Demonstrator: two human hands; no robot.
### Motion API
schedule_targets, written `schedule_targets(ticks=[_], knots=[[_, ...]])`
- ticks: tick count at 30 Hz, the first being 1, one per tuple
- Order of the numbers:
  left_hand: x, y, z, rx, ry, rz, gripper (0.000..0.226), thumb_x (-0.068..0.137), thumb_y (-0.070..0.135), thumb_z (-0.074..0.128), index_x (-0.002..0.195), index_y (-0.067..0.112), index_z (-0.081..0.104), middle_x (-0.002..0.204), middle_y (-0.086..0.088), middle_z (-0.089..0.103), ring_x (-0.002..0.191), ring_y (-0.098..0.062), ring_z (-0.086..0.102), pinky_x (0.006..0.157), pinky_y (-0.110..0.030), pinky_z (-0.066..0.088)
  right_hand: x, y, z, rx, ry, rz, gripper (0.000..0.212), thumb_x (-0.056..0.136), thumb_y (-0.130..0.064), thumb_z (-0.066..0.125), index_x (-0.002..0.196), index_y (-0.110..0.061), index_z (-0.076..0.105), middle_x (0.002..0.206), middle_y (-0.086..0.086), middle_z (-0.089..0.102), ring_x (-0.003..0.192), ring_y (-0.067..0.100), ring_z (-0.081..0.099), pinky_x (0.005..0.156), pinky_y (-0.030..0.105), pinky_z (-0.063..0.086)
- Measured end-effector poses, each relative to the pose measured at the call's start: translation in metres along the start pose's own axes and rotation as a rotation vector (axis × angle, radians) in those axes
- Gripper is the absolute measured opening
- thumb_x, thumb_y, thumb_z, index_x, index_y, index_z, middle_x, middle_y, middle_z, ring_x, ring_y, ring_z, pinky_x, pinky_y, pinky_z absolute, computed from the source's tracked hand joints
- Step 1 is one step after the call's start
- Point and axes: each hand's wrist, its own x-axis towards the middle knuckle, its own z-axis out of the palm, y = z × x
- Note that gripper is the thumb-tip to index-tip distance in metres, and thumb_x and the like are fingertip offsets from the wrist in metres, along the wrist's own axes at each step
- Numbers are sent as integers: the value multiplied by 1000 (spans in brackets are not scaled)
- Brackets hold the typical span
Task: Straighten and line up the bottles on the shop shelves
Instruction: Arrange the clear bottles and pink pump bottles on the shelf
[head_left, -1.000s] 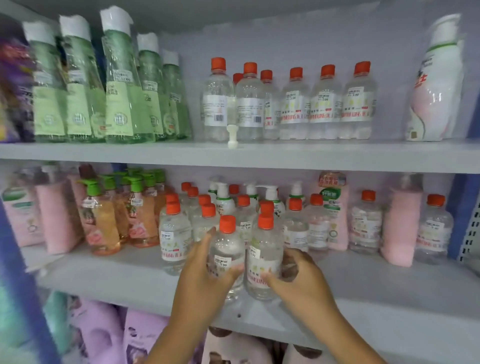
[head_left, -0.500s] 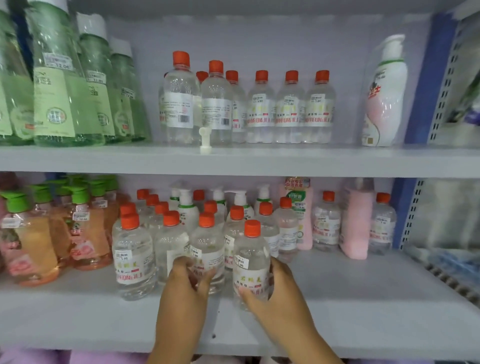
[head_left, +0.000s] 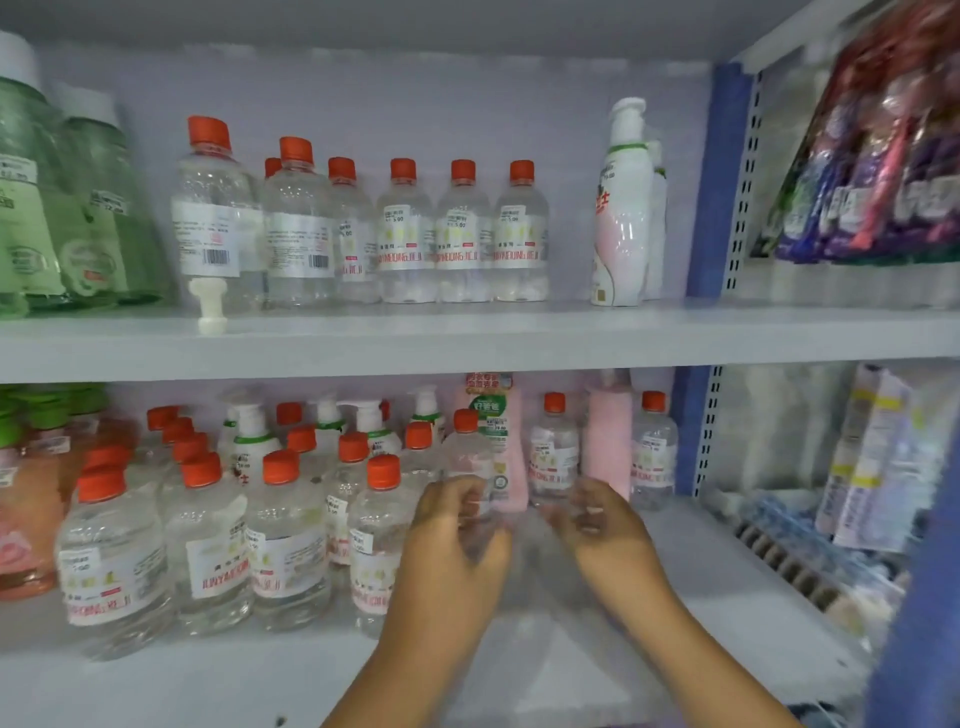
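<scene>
**Q:** Hands first — how do they sit?

**A:** Both are raised over the lower shelf (head_left: 701, 597). The left hand (head_left: 447, 551) has its fingers (head_left: 441, 499) curled, tips close together; the right hand (head_left: 608, 530) has its fingers (head_left: 592, 512) bent inward toward the left. The frame is smeared by motion, so I cannot tell whether either clamps on anything; no bottle shows plainly inside either grip.

**Q:** And the bottles nearest the fingers?

**A:** Just left of the left fingers stands an orange-capped clear bottle (head_left: 376, 551), upright, long axis vertical, cap up, label facing out. Further left of it runs a front row of the same kind, all upright, ending in the biggest-looking front bottle (head_left: 111, 566).

**Q:** Beyond the fingertips?

**A:** Directly behind them a small clear bottle (head_left: 553, 452) stands upright between a pink pouch (head_left: 498, 447) and a pink bottle (head_left: 607, 441); another clear bottle (head_left: 653, 452) stands to the right of that. Behind the left rows are white pump bottles (head_left: 249, 447).

**Q:** Above?

**A:** On the upper shelf (head_left: 467, 338), a line of orange-capped bottles (head_left: 462, 234) stands upright, labels forward; the two tall ones (head_left: 213, 218) at its left show barcodes. A white pump head (head_left: 212, 312) stands in front of them, and a white pump bottle (head_left: 623, 208) stands well right.
</scene>
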Motion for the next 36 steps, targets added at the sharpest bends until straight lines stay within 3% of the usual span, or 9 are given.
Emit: schedule_targets(ticks=[4, 7, 13, 17, 21, 26, 30, 34, 36], knots=[[45, -7, 43, 229, 51, 34, 59, 88, 23, 74, 141, 18, 48, 141, -4, 47, 128, -17, 50, 104, -27, 46, 71, 18, -64, -85, 211, -10, 39, 87, -31, 76, 121, -19, 63, 118, 7, 63, 100, 25, 65, 86, 34, 53], [92, -5, 65, 584, 28, 8, 81, 93, 33, 66, 157, 6, 25, 153, -19, 36, 141, -34, 39, 114, -42, 38, 108, 39, -85, -92, 316, -49, 18, 81, -37, 70, 92, -25, 62, 99, 10, 65, 88, 25, 64, 73, 33, 52], [142, -9, 91, 1068, -148, -335, 100, 85, 35, 77, 157, 12, 11, 145, -19, 36, 128, -34, 51, 102, -39, 47, 154, 72, -78, -77, 191, 10, 79, 74, -40, 84, 142, -32, 46, 130, -2, 53, 114, 17, 57, 98, 40, 51], [128, -10, 88, 937, -176, -198, 87, 90, 30, 71, 157, 15, 18, 144, -18, 39, 132, -35, 44, 105, -39, 44, 181, 94, -82, -86, 94, 97, 83, 52, -67, 88, 124, -36, 59, 108, -7, 72, 91, 17, 73, 80, 45, 63], [76, 16, 66, 529, -243, -84, 100, 92, 30, 71, 161, 35, -3, 152, -7, 31, 142, -25, 36, 111, -33, 38, 147, 75, -92, -61, 117, 63, 37, 63, -38, 87, 95, -26, 72, 81, -6, 77, 73, 13, 75, 70, 38, 64], [-1, 45, 10, 281, -167, -23, 101, 88, 39, 75, 152, 61, 0, 150, 27, 25, 134, 10, 32, 110, -20, 29, 89, 52, -104, -176, 50, 30, 22, 69, -31, 86, 81, -26, 68, 75, -11, 70, 78, 18, 70, 66, 28, 51], [-40, 51, -39, 210, -82, -34, 101, 85, 42, 75, 141, 76, -2, 142, 55, 17, 133, 30, 20, 110, -25, 40, 36, 23, -76, -133, -117, -24, 28, 74, -26, 86, 93, -29, 66, 83, -17, 69, 74, 3, 66, 60, 20, 45], [-47, 46, -84, 286, 71, -8, 99, 80, 43, 72, 143, 75, 2, 134, 63, 15, 121, 40, 16, 78, -7, 52, 11, 7, -14, 7, -306, -76, 41, 70, -27, 88, 105, -33, 68, 95, -16, 77, 82, -4, 72, 67, 13, 52], [-42, 32, -108, 346, 126, -15, 96, 80, 46, 70, 144, 73, 4, 136, 60, 13, 122, 41, 13, 94, -17, 48, 4, -3, 15, 37, -344, -87, 47, 67, -34, 86, 109, -36, 67, 100, -18, 76, 88, -2, 72, 77, 22, 57]])
